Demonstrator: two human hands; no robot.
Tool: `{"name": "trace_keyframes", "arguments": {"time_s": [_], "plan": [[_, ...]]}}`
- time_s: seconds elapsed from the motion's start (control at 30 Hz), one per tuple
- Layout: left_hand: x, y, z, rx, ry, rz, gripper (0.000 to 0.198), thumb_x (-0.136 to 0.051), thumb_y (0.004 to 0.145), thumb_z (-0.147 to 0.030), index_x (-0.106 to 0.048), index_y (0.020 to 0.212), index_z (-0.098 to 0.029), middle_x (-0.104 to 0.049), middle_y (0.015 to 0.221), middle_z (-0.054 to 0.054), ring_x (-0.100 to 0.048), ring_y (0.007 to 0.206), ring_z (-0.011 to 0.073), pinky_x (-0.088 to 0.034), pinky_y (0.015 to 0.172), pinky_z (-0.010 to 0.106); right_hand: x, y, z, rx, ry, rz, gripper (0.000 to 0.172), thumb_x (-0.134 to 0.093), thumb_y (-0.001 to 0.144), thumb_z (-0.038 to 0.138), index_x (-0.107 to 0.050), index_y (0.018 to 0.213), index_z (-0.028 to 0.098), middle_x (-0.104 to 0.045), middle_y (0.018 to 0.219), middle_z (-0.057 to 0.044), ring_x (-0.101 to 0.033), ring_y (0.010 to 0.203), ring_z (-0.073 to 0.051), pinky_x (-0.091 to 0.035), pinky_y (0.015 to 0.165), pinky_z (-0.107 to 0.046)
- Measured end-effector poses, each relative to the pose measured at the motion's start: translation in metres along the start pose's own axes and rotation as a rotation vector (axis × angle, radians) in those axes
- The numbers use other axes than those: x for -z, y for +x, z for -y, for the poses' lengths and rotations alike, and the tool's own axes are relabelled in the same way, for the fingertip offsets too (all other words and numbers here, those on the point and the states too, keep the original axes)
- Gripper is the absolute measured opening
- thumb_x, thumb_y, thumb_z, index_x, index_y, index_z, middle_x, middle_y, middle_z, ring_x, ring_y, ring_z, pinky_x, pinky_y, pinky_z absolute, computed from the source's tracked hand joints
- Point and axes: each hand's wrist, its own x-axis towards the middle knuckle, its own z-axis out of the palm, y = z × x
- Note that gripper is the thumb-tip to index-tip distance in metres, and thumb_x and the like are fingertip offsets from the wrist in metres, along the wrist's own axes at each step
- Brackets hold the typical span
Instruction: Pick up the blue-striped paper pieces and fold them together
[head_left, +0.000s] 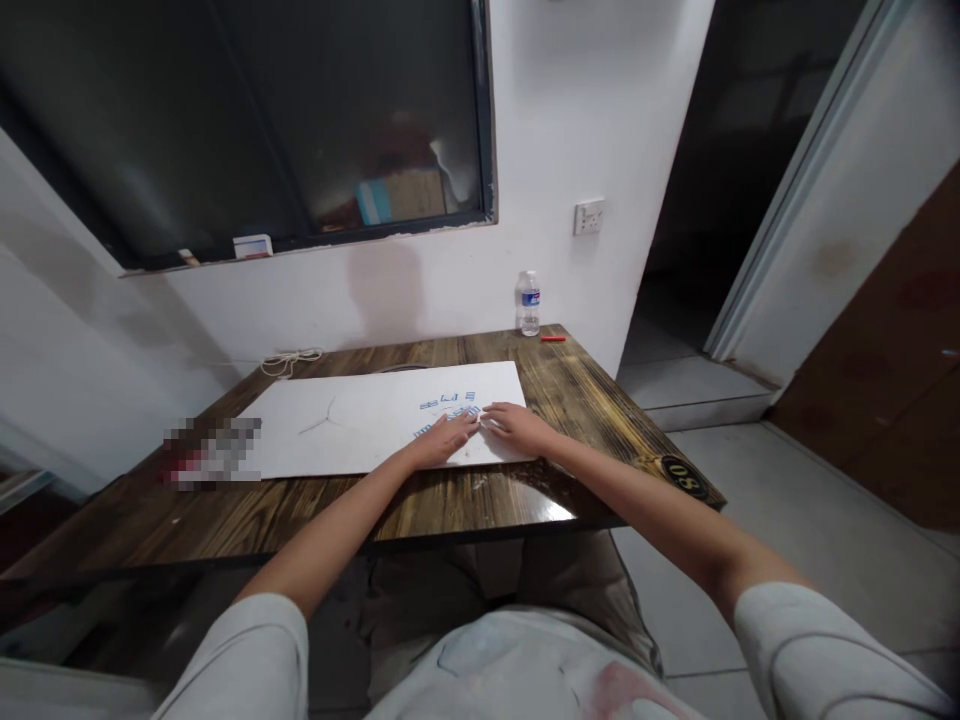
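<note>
My left hand point(447, 440) lies low over a white board point(390, 440), its fingers stretched out toward the right. Beneath and just beyond its fingertips are small blue-and-white pieces point(459, 412), too small to make out in detail. My right hand point(516, 426) rests at the board's right part, fingers apart and pointing left, their tips close to the left fingertips. No held thing shows in either hand, though the undersides of the fingers are hidden. Several more blue-marked pieces point(428, 405) lie scattered just past the hands. Thin dark lines point(328, 416) mark the board's left half.
The board lies on a dark wooden table point(592, 420). A clear water bottle point(529, 305) and a red pen-like stick point(553, 339) are at the back right. A pale cable point(289, 360) lies at the back left. A round tag point(684, 476) sits at the right corner.
</note>
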Motion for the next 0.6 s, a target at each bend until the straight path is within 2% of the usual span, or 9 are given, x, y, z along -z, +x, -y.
{"name": "trace_keyframes", "arguments": {"time_s": [0.17,0.3,0.47,0.6], "plan": [[-0.003,-0.044,-0.019,-0.020,0.094,-0.023,0.063,-0.018,0.097,-0.062,-0.037,0.148,-0.030,-0.032,0.157,0.005,-0.020,0.147,0.0247,-0.014,0.117,0.052,-0.006,0.015,-0.009,-0.002,-0.060,0.069,0.044,-0.041,0.096,0.026,-0.054,0.136,0.014,-0.051,0.143,-0.012,-0.042,0.137,-0.025,-0.033,0.113,-0.040],[-0.007,-0.066,-0.016,0.068,0.163,-0.017,0.065,-0.019,0.096,-0.062,-0.033,0.150,-0.029,-0.029,0.157,0.006,-0.021,0.147,0.0266,-0.017,0.116,0.053,-0.012,0.032,-0.007,0.054,-0.076,0.172,0.046,-0.042,0.097,0.032,-0.049,0.141,0.017,-0.044,0.149,-0.010,-0.033,0.142,-0.025,-0.031,0.114,-0.042],[-0.006,-0.075,0.002,0.225,0.242,-0.057,0.062,-0.021,0.098,-0.058,-0.034,0.150,-0.027,-0.028,0.158,0.008,-0.021,0.146,0.0296,-0.022,0.115,0.053,-0.014,0.029,-0.002,0.035,-0.084,0.254,0.053,-0.038,0.098,0.047,-0.045,0.145,0.023,-0.037,0.153,-0.010,-0.033,0.142,-0.031,-0.033,0.110,-0.050],[-0.004,-0.066,0.016,0.298,0.271,-0.051,0.060,-0.019,0.099,-0.052,-0.033,0.150,-0.024,-0.027,0.158,0.010,-0.021,0.146,0.0304,-0.023,0.114,0.054,-0.013,0.011,-0.001,0.060,-0.101,0.240,0.058,-0.037,0.097,0.053,-0.042,0.146,0.022,-0.035,0.154,-0.012,-0.030,0.143,-0.031,-0.032,0.110,-0.049]]}}
